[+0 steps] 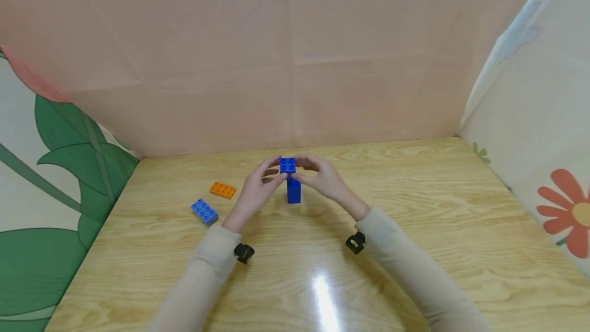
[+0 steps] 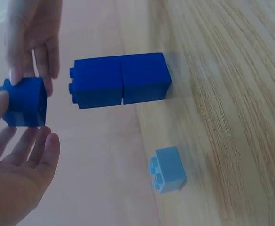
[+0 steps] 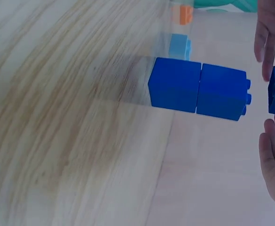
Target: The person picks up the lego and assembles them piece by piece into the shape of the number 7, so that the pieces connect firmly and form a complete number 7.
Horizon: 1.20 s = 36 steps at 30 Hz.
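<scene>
A dark blue square brick [image 1: 288, 165], studs up, is held between my two hands above a stack. My left hand [image 1: 259, 184] holds it from the left, thumb on the near side and fingers behind. From the other side, my right hand [image 1: 323, 178] grips it with thumb and fingertips. Below stands the upright stack [image 1: 294, 193] of two dark blue bricks, its studs facing the held brick. In the left wrist view a gap shows between the held brick and the stack [image 2: 122, 80]. A small light blue brick [image 2: 169, 169] stands left of the stack, hidden in the head view.
Left of my left hand lie a flat orange brick [image 1: 223, 189] and a longer medium-blue brick [image 1: 205, 211] on the wooden table [image 1: 424, 209]. A pinkish sheet [image 1: 295, 65] hangs along the table's back edge, with printed sheets at both sides.
</scene>
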Available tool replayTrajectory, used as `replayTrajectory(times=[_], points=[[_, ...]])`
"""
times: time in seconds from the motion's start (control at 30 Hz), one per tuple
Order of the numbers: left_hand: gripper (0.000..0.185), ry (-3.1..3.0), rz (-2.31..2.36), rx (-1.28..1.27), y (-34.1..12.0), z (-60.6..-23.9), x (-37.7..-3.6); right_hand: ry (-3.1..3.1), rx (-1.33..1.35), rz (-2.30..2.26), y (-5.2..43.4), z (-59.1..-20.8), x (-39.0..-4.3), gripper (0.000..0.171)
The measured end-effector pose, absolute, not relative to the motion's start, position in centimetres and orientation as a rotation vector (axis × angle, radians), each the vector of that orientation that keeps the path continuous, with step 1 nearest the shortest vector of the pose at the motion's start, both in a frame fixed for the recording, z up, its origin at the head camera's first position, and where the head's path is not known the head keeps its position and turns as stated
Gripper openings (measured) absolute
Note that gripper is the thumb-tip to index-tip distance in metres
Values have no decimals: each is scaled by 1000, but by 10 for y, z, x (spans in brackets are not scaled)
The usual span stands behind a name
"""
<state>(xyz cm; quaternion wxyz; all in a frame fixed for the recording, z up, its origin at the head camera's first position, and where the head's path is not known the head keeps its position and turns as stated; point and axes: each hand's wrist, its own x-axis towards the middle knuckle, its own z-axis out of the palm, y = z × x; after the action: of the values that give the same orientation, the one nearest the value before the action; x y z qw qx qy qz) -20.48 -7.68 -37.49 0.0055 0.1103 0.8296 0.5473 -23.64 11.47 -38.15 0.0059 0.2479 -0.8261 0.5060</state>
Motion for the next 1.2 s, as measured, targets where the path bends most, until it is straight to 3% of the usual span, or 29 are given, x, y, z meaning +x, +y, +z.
replayTrajectory(times=[0.3, 1.2], points=[[43, 2672, 1699, 381, -66, -389, -213, -2622, 750, 1635, 122, -390, -239, 45], [46, 2546, 1744, 322, -62, -394, -215, -2607, 734, 1698, 122, -397, -240, 41]])
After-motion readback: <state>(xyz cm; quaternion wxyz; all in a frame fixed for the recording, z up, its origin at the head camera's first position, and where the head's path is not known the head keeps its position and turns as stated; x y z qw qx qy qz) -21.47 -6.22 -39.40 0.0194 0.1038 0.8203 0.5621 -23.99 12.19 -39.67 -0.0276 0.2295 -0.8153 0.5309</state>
